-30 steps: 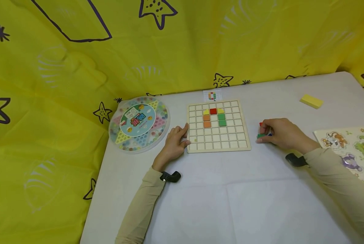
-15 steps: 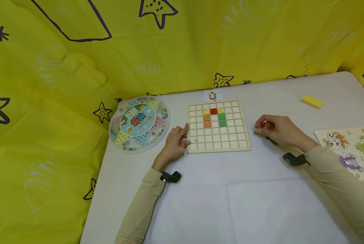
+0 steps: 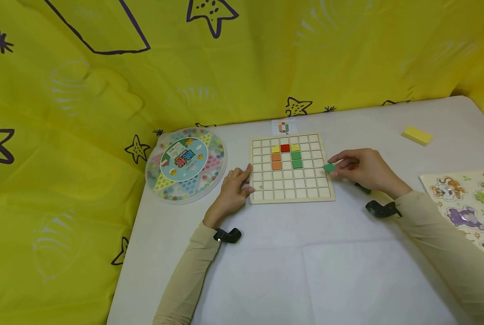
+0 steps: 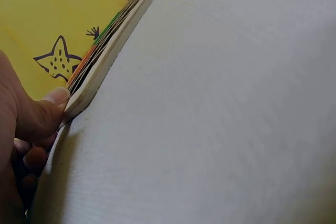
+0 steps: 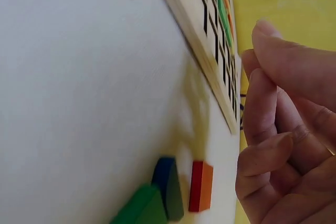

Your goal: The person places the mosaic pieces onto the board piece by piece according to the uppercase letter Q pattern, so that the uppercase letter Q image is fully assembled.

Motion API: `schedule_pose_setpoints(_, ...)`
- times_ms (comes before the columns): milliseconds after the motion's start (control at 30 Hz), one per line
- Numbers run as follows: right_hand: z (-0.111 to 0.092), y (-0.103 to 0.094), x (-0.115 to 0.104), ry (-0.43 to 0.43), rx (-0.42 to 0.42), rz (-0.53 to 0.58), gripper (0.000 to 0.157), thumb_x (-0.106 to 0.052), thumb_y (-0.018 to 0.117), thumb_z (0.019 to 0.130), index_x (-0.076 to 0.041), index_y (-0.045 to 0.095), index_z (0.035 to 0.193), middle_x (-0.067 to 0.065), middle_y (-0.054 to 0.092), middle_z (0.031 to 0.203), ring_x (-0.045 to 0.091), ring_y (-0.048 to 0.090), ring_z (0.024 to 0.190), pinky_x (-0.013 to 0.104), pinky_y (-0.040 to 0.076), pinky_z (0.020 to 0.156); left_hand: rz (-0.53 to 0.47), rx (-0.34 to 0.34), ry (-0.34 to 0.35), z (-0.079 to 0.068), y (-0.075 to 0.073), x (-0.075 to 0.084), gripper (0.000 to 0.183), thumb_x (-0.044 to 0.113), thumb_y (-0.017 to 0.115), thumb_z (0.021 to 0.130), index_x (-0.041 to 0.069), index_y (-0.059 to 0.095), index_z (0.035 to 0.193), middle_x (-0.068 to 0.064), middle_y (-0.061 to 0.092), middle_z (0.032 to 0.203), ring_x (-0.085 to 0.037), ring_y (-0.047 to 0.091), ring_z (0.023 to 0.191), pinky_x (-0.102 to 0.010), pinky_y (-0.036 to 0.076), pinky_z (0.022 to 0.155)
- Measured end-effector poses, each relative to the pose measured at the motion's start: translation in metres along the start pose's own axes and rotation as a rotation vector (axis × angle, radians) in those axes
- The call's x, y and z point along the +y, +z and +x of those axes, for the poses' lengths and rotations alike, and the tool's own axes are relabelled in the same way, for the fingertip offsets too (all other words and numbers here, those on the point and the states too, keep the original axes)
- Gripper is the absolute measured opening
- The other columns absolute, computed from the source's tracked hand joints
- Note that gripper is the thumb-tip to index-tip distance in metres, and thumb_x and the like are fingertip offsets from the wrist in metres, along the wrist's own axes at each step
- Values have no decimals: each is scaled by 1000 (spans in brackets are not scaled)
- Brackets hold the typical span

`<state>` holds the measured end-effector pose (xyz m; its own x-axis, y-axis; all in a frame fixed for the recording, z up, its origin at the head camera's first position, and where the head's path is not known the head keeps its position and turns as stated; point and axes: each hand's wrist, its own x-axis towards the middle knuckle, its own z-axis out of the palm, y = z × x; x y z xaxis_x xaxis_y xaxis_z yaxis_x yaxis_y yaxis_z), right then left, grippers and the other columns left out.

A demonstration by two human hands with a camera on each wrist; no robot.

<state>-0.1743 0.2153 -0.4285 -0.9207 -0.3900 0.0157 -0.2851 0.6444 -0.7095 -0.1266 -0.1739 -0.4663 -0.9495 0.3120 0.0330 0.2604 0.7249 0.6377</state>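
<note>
A square wooden grid board [image 3: 292, 201] lies flat on the table, with several coloured blocks set in an arch in its upper middle. My left hand [image 3: 234, 187] touches the board's left edge with thumb and forefinger; in the left wrist view its thumb [image 4: 50, 111] lies at the board's corner. Beside the right edge, my right hand [image 3: 365, 167] pinches a green block [image 3: 329, 167] with a rounded side. Fingers hide that block in the right wrist view. Below them there, a green block [image 5: 142, 208], a blue block [image 5: 168, 187] and a red block [image 5: 200, 186] rest on the table.
A small pattern card [image 3: 283, 127] lies behind the board. Left of it is a round Chinese checkers box [image 3: 185, 160]. To the right lie a yellow block [image 3: 417, 135] and an animal puzzle board [image 3: 469, 201]. A yellow curtain [image 3: 242, 67] hangs behind the table.
My right hand has lifted the green block from the group of blocks and moved left with it to the board's right edge. The left hand stays at the board.
</note>
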Motion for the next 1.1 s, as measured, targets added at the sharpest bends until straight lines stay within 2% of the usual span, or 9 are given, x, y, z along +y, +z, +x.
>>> schedule_pose_setpoints(233, 9, 7, -11, 47, -14, 29, 29, -14, 87, 89, -7, 79, 117, 8, 77, 95, 16, 67, 82, 20, 47, 71, 11, -2, 5, 1, 0, 0, 70, 14, 69, 100, -1, 39, 162, -9, 54, 104, -24, 40, 96, -38, 29, 92)
schedule_pose_setpoints(533, 22, 23, -20, 48, -22, 96, 30, -20, 89, 88, -7, 79, 114, 6, 76, 93, 17, 66, 86, 21, 45, 74, 14, -1, 5, 1, 0, -1, 70, 14, 70, 100, -1, 39, 161, -8, 54, 104, -23, 39, 95, -36, 28, 91)
schedule_pose_setpoints(833, 35, 47, -30, -35, -69, 163, 31, -22, 90, 86, -5, 79, 111, 8, 75, 93, 18, 66, 86, 18, 48, 75, 19, -1, 8, 2, 0, -2, 70, 14, 69, 100, -1, 39, 162, -9, 54, 104, -24, 40, 95, -36, 28, 91)
schedule_pose_setpoints(1100, 47, 62, -39, -83, -97, 170, 30, -20, 91, 85, -6, 79, 109, 6, 75, 91, 20, 64, 84, 20, 49, 73, 3, -13, 0, 2, 0, -3, 71, 15, 69, 101, -1, 37, 162, -9, 52, 105, -24, 39, 97, -38, 28, 93)
